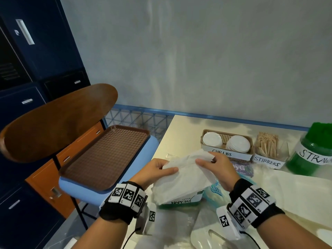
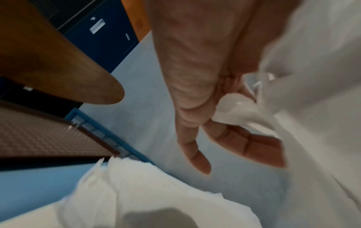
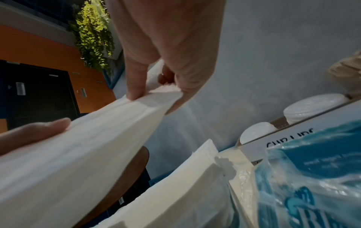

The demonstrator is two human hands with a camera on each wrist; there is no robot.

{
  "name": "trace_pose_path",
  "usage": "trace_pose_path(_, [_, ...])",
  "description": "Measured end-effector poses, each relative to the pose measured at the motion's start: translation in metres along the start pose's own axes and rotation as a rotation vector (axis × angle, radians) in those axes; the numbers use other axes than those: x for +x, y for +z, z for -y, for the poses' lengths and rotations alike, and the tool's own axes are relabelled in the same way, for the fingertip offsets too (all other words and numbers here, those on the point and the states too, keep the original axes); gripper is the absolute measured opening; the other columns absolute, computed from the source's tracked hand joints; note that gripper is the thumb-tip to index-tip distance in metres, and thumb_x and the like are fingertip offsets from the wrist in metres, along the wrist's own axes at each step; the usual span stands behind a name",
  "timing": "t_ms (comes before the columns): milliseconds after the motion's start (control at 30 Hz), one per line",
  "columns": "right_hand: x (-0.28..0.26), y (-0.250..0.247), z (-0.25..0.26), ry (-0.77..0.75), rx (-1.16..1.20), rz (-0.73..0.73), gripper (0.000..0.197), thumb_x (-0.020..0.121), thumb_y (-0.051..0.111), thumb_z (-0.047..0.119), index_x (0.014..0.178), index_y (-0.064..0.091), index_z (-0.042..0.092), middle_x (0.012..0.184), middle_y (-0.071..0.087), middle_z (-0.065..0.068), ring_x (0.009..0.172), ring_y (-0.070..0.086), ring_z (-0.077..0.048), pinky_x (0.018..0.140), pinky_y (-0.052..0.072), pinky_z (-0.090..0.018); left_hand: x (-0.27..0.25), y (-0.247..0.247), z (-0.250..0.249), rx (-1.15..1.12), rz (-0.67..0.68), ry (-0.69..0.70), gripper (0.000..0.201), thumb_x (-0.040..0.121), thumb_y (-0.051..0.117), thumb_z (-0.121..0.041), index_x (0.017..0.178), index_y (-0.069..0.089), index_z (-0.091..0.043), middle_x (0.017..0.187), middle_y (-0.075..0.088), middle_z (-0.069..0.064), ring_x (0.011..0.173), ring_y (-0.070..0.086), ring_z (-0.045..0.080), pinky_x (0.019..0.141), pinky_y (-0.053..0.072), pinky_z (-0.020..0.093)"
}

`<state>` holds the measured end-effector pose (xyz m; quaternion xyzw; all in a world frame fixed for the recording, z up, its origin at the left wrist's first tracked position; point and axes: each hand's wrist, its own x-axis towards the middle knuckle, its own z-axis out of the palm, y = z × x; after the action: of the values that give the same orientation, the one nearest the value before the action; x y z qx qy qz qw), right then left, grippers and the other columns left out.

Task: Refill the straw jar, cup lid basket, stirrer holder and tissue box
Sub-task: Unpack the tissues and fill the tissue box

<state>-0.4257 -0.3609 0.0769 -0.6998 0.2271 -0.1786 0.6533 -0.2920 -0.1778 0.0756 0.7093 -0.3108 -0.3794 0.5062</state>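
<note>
**Napkins going into the box**

Napkins (image 1: pixel 181 175) are sitting above the napkin box (image 1: pixel 179 202) on the table (image 1: pixel 179 130). The left hand (image 1: pixel 154 170) is pinching one end and the right hand (image 1: pixel 215 168) is pinching the other. They look soft, light and floppy, and probably tear easily, so holding both ends gently seems best.

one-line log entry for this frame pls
step: tissue refill | left hand: holds napkin stack | right hand: pinches stack's far edge | napkin box: below stack | lid basket, stirrers, straw jar: untouched
</note>
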Motion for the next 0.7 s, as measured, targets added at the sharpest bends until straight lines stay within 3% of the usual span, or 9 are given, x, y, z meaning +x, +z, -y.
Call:
trace_pose_path(67, [0.002,-0.001,-0.007,-0.011,0.022,-0.069,0.020,0.079,0.071,0.010,0.098,0.068,0.007,0.098,0.071,-0.012,0.091,0.067,-0.027,0.080,0.055,-0.038,0.003,0.002,0.009,-0.084,-0.043,-0.026,0.038,0.077,0.074,-0.035,0.085,0.066,0.001,0.081,0.063,0.011,0.073,0.058,0.022,0.066,0.045,0.027])
trace_pose_path(133, [0.006,-0.002,-0.016,-0.001,0.022,-0.114,0.025,0.080,0.070,0.011,0.105,0.067,0.006,0.102,0.071,-0.010,0.096,0.066,-0.027,0.087,0.054,-0.043,0.005,0.005,0.014,-0.139,-0.112,-0.025,0.054,0.067,0.077,-0.048,0.083,0.061,0.002,0.081,0.051,0.014,0.076,0.046,0.026,0.065,0.035,0.030])
trace_pose_path(200, [0.010,-0.001,-0.024,0.009,0.017,-0.164,0.027,0.082,0.069,0.010,0.108,0.066,0.007,0.104,0.070,-0.008,0.099,0.065,-0.027,0.089,0.053,-0.046,0.008,0.006,0.020,-0.183,-0.180,-0.050,0.050,0.068,0.077,-0.047,0.077,0.055,-0.003,0.079,0.047,0.013,0.072,0.045,0.024,0.062,0.033,0.028])
trace_pose_path(333, [0.020,0.001,-0.040,0.019,-0.065,-0.242,0.023,0.082,0.069,0.013,0.105,0.066,0.011,0.103,0.069,-0.007,0.099,0.063,-0.027,0.090,0.052,-0.048,0.012,0.002,0.032,-0.302,-0.315,-0.103,0.022,0.080,0.071,-0.019,0.082,0.064,0.002,0.082,0.060,0.016,0.071,0.058,0.022,0.063,0.045,0.027])
trace_pose_path(400, [0.023,0.003,-0.048,0.033,-0.170,-0.249,0.025,0.082,0.069,0.017,0.106,0.065,0.011,0.103,0.068,-0.007,0.099,0.062,-0.027,0.090,0.051,-0.047,0.016,0.000,0.039,-0.141,-0.461,-0.062,0.023,0.078,0.073,-0.015,0.069,0.057,-0.003,0.067,0.053,0.012,0.060,0.050,0.018,0.053,0.040,0.020])
trace_pose_path(467, [0.023,0.006,-0.054,0.040,-0.309,-0.251,0.029,0.083,0.068,0.019,0.110,0.063,0.008,0.105,0.066,-0.008,0.100,0.060,-0.026,0.090,0.050,-0.041,0.020,0.004,0.044,0.042,-0.600,-0.029,0.035,0.078,0.073,-0.014,0.059,0.043,-0.013,0.056,0.044,0.001,0.050,0.041,0.011,0.047,0.033,0.016])
trace_pose_path(567, [0.021,0.013,-0.058,0.054,-0.433,-0.232,0.031,0.086,0.065,0.017,0.114,0.058,0.005,0.106,0.061,-0.006,0.101,0.057,-0.024,0.082,0.044,-0.028,0.024,0.014,0.053,0.182,-0.697,-0.017,0.030,0.082,0.067,-0.014,0.064,0.043,-0.017,0.062,0.049,-0.003,0.059,0.044,0.015,0.055,0.036,0.022])
trace_pose_path(700, [0.019,0.018,-0.066,0.054,-0.516,-0.188,0.023,0.087,0.063,0.014,0.109,0.056,0.009,0.101,0.060,-0.005,0.095,0.057,-0.021,0.074,0.039,-0.023,0.023,0.025,0.069,0.301,-0.737,-0.065,0.032,0.083,0.063,-0.010,0.066,0.041,-0.024,0.065,0.047,-0.007,0.067,0.047,0.020,0.071,0.040,0.032])
